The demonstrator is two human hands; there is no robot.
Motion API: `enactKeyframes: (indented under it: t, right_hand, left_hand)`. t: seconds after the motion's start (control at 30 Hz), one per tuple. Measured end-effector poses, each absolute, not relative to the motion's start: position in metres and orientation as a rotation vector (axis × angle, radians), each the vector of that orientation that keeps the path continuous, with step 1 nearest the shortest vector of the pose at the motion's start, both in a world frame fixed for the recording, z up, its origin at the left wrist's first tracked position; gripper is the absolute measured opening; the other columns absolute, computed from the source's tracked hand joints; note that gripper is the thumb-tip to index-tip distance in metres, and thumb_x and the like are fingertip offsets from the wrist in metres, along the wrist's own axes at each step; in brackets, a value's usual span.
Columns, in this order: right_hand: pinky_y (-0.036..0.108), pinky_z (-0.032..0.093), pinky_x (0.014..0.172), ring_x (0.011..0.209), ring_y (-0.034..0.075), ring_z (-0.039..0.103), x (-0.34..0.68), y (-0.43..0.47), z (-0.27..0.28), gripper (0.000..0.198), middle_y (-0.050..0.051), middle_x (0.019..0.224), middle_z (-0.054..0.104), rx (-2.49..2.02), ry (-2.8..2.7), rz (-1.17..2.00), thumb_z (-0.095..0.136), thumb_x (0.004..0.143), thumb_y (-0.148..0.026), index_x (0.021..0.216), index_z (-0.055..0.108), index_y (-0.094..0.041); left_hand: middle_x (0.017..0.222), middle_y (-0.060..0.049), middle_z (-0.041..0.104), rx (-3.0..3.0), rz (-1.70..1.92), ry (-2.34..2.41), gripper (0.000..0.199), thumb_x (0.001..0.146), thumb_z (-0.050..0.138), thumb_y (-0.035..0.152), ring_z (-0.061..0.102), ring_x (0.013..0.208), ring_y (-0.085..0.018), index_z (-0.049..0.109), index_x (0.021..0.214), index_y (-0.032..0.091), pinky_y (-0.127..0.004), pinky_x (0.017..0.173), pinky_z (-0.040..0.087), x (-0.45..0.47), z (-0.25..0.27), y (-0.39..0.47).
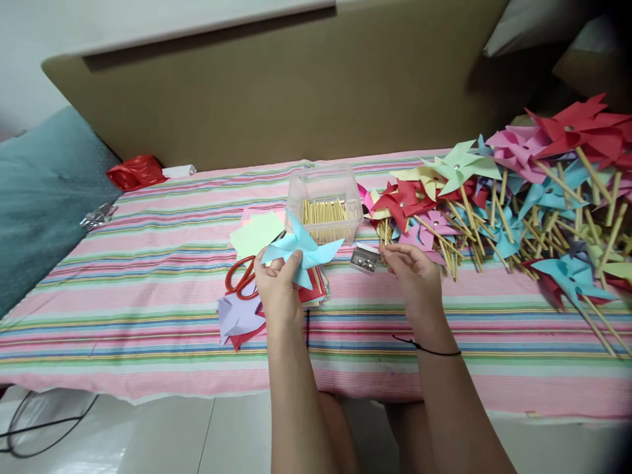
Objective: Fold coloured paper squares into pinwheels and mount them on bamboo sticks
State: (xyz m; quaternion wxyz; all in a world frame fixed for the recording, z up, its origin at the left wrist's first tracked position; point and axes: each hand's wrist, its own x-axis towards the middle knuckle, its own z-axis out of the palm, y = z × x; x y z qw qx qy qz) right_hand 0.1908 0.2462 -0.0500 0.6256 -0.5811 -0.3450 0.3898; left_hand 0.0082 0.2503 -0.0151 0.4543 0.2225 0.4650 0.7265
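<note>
My left hand (280,284) pinches a light blue paper pinwheel (307,249), its thumb pressed on the folded centre. At the right side of a small open box of metal thumbtacks (365,259) is my right hand (419,271), thumb and fingertips closed together. Whatever those fingertips hold is too small to make out. Red-handled scissors (239,276) lie left of my left hand, partly hidden by it. Below them rest cut lilac paper pieces (239,317). Pale green paper sheets (259,234) and a stack of coloured paper (316,289) lie around the blue pinwheel.
A clear plastic box (323,178) of wooden sticks stands behind my hands. Many finished pinwheels on sticks (457,168) are heaped at the right. A red plastic bag (135,172) lies at the back left. Striped cloth (148,316) covers the surface; a brown backrest (296,92) rises behind.
</note>
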Motion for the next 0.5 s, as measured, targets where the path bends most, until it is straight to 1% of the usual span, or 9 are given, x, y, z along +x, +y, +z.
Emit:
enactKeyframes:
  t: [0.17, 0.23, 0.37, 0.5]
  right_hand:
    - [0.038, 0.053, 0.08, 0.086, 0.022, 0.067, 0.182, 0.245, -0.055, 0.027, 0.006, 0.086, 0.072, -1.341, -0.885, 0.864, 0.074, 0.07, -0.039, 0.086, 0.068, -0.018]
    - [0.037, 0.053, 0.079, 0.086, 0.022, 0.067, 0.178, 0.245, -0.057, 0.029, 0.007, 0.087, 0.072, -1.337, -0.895, 0.865, 0.074, 0.07, -0.04, 0.087, 0.068, -0.017]
    - [0.036, 0.053, 0.078, 0.085, 0.021, 0.067, 0.172, 0.245, -0.059, 0.028, 0.007, 0.086, 0.071, -1.346, -0.925, 0.862, 0.073, 0.071, -0.04, 0.087, 0.068, -0.017]
    - [0.036, 0.053, 0.079, 0.085, 0.021, 0.067, 0.167, 0.241, -0.056, 0.028, 0.008, 0.089, 0.071, -1.371, -0.944, 0.791, 0.071, 0.073, -0.04, 0.089, 0.067, -0.017]
  left_hand:
    - [0.083, 0.001, 0.067, 0.557, 1.732, 1.129, 0.062, 0.054, 0.082, 0.017, 0.065, 0.067, -0.011, 0.05, 0.107, 0.021, -0.018, 0.054, 0.047, 0.008, -0.015, 0.248]
    - [0.082, 0.0, 0.067, 0.532, 1.73, 1.104, 0.063, 0.053, 0.083, 0.016, 0.065, 0.064, -0.011, 0.051, 0.107, 0.02, -0.017, 0.052, 0.046, 0.008, -0.013, 0.248]
    - [0.077, 0.001, 0.068, 0.489, 1.783, 1.029, 0.058, 0.054, 0.084, 0.015, 0.065, 0.062, -0.009, 0.055, 0.104, 0.019, -0.018, 0.058, 0.049, 0.002, -0.012, 0.247]
    - [0.081, -0.001, 0.071, 0.436, 1.85, 0.953, 0.058, 0.05, 0.087, 0.015, 0.067, 0.069, -0.011, 0.059, 0.101, 0.019, -0.019, 0.063, 0.052, -0.011, -0.013, 0.247]
